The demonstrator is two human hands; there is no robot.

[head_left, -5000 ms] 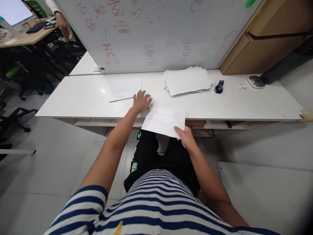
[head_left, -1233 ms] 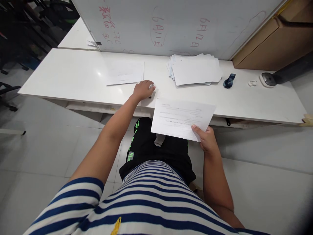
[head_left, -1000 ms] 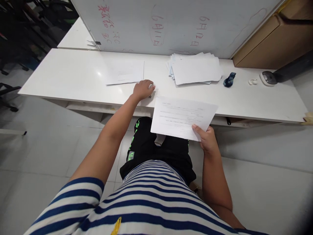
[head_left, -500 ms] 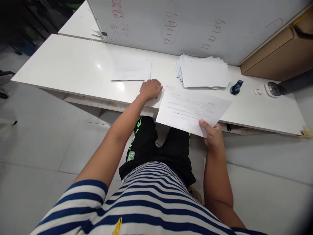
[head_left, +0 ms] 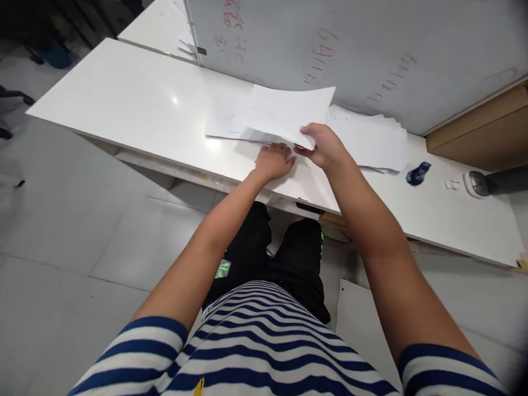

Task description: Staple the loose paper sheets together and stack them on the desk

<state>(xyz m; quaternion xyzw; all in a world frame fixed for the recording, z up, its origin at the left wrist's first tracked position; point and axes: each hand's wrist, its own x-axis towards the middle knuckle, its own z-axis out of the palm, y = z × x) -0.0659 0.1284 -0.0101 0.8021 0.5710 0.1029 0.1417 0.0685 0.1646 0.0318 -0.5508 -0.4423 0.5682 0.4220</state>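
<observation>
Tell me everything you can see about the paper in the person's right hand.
The held paper is white, thin and flexible-looking, with faint printed lines too blurred to read. It is slightly bowed. The right hand grips it near its near right corner, thumb on top. It extends leftward over a lower paper lying on the white desk, partly covering it; whether the two touch is unclear. The left hand is just by its near edge, contact uncertain.
</observation>
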